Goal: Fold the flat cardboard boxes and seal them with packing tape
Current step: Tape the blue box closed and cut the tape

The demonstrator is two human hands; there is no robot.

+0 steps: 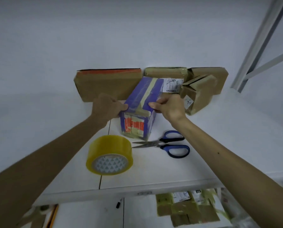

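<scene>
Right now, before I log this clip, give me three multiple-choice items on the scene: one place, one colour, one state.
1. Where do the scissors lie?
A. right of the tape roll
B. inside a box
C. on the floor

2. What colour are the scissor handles?
A. red
B. blue
C. green

3. How is the purple box held?
A. by no hand
B. by one hand
C. by two hands

Answers:
1 A, they lie on the table beside the roll.
2 B, both loops are blue.
3 C, the left hand and right hand grip its sides.
</scene>
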